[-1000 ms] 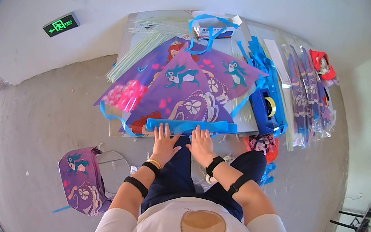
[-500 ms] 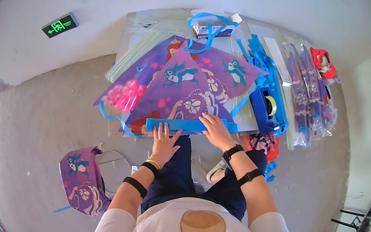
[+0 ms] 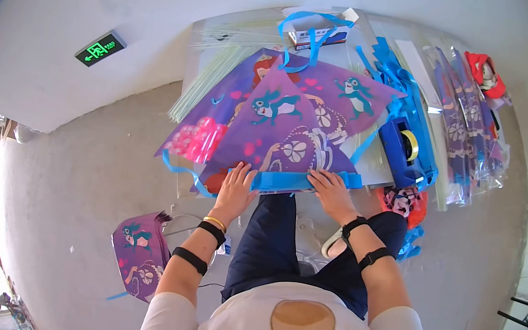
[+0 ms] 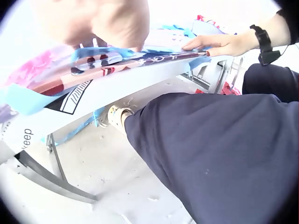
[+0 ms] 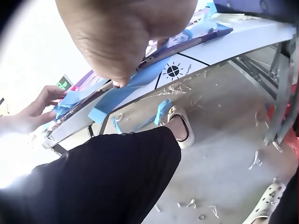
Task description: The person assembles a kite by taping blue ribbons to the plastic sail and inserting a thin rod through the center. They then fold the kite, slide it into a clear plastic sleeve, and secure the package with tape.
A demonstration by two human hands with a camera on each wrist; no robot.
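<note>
Grey concrete floor (image 3: pixel 94 160) spreads below a pale wall bearing a green exit sign (image 3: pixel 100 49), and against that wall stands a light-topped surface (image 3: pixel 209 41) crowded with kite parts. On its near edge lies a purple triangular plastic kite printed with a blue cartoon rabbit (image 3: pixel 282 133), and along the kite's near border runs a long flat blue plastic strip (image 3: pixel 296 181). The left hand (image 3: pixel 235 191) lies on the strip's left end with its fingers straight and spread, pressing down flat; the left wrist view shows that end of the strip under the fingertips. The right hand (image 3: pixel 333 194) rests on the strip's right part, its fingers extended and laid flat along it, the grip spread rather than pinching. Just to the right of the kite sits a dark blue tape dispenser with a yellow roll (image 3: pixel 406 149), and farther right lie clear bags of folded purple kites (image 3: pixel 463 137). A bundle of pale thin rods (image 3: pixel 212 79) lies at the surface's left side. Another purple kite (image 3: pixel 139 262) rests on the floor beside the person's left arm.
</note>
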